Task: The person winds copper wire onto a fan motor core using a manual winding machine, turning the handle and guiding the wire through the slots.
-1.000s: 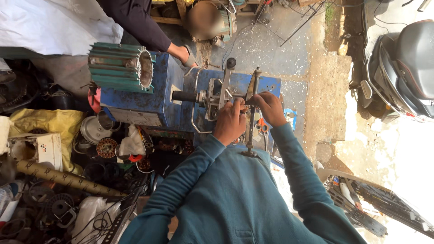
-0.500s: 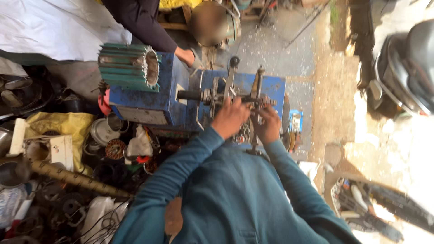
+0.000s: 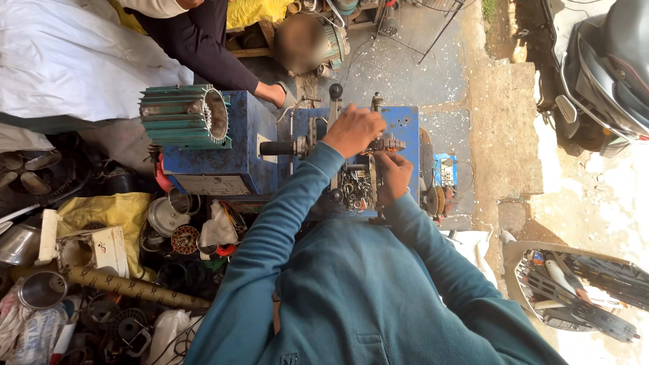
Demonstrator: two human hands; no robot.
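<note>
Since a moment ago your hands are sitting closer together on the blue machine, and the other person's hand is now resting at its upper edge, just left of centre frame. Your left hand is lying over the top of the dark toothed metal part at the middle of the frame, fingers curled down around it. Your right hand is coming up from below, fingers pinching the same part from underneath; how firmly either hand is gripping I cannot tell. A black handle is sticking out just left of your left wrist. A green ribbed motor housing is sitting on the machine at upper left. A pale rectangular label plate is showing on the machine's lower face. A yellow bag is lying at lower left, beside a white box.
</note>
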